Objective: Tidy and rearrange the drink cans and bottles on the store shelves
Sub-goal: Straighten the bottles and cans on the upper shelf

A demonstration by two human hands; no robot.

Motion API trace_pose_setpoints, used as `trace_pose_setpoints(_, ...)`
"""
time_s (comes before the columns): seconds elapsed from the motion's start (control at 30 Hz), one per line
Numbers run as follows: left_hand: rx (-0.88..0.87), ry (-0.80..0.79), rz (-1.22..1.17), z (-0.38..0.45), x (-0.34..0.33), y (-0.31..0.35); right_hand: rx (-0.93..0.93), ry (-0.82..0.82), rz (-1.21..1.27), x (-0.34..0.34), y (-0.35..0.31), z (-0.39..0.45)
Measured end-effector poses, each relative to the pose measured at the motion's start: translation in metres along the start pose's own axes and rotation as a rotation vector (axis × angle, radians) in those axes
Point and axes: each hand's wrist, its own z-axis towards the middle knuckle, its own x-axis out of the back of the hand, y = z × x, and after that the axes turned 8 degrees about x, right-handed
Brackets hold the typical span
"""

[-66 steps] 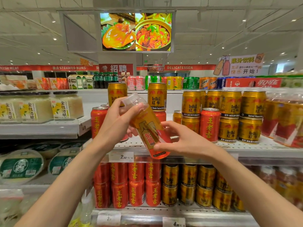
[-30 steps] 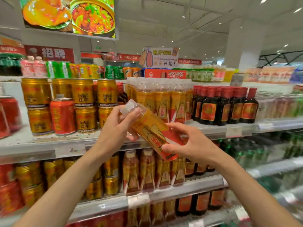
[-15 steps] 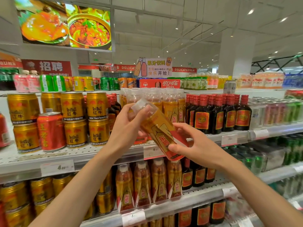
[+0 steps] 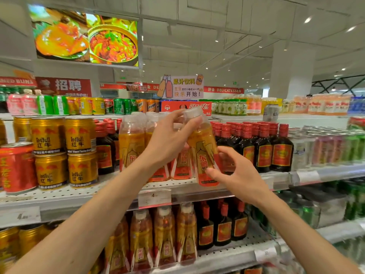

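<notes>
**Orange bottle held at its row, not yet shelved**

We grip one orange drink bottle (image 4: 203,153) with both hands: our left hand (image 4: 169,143) pinches around its clear cap and neck, our right hand (image 4: 237,175) closes thumb and fingers on its lower label. It hangs nearly upright just in front of the upper shelf (image 4: 110,192), its base low over the front lip, at 3 o'clock from the matching orange bottles (image 4: 131,147) and at 9 o'clock from the dark red-capped bottles (image 4: 262,147).

We judge the placing unfinished. One red can (image 4: 16,167) also sits among the gold Red Bull cans (image 4: 65,153) at 9 o'clock, seemingly still out of place.

Room is tight: neighbours flank the slot closely, though above the caps it is open.
</notes>
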Motion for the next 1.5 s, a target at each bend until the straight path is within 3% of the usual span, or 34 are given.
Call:
trace_pose_setpoints(0.1, -0.009, 0.052, 0.129, 0.006, -0.014, -0.004, -0.025, 0.012, 0.068, 0.005, 0.02, 0.009)
trace_pose_setpoints(0.27, -0.121, 0.24, 0.549, -0.004, -0.005, -0.038, -0.044, 0.006, 0.095, -0.011, 0.039, 0.02)
trace_pose_setpoints(0.6, -0.174, 0.205, 0.836, -0.012, -0.013, -0.077, -0.043, 0.022, 0.032, -0.026, 0.047, 0.021)
trace_pose_setpoints(1.0, -0.149, 0.174, 0.806, -0.011, -0.015, -0.091, 0.104, 0.2, -0.244, -0.055, 0.059, 0.02)
trace_pose_setpoints(1.3, -0.147, 0.186, 0.794, -0.014, -0.018, -0.092, 0.18, 0.187, -0.415, -0.063, 0.066, 0.024)
trace_pose_setpoints(1.5, -0.135, 0.189, 0.745, -0.019, -0.024, -0.089, 0.158, 0.153, -0.367, -0.061, 0.062, 0.022)
